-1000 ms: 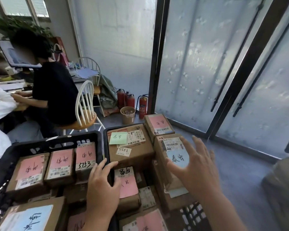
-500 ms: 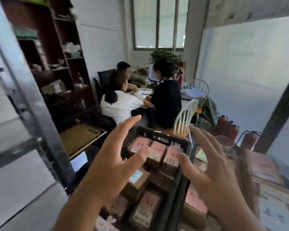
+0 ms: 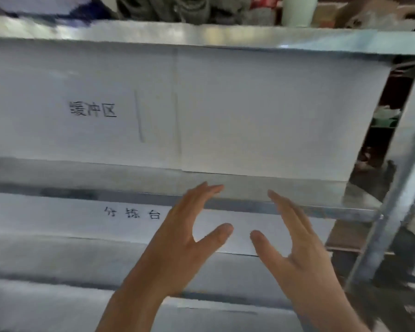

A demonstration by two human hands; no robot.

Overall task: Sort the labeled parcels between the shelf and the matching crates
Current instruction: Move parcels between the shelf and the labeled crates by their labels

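Parcels and crates are out of view, so with the left hand (image 3: pixel 177 238) and right hand (image 3: pixel 295 238) both spread and holding nothing before the metal shelf (image 3: pixel 249 188), this looks like a between-parcels pause; next comes finding one to grasp.

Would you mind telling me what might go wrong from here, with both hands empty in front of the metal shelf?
Both the left hand and right hand are open and hold no parcel, so this trip may shelve nothing. The grey metal shelf has two white paper signs, the upper sign and lower sign; confusing them could misplace parcels.
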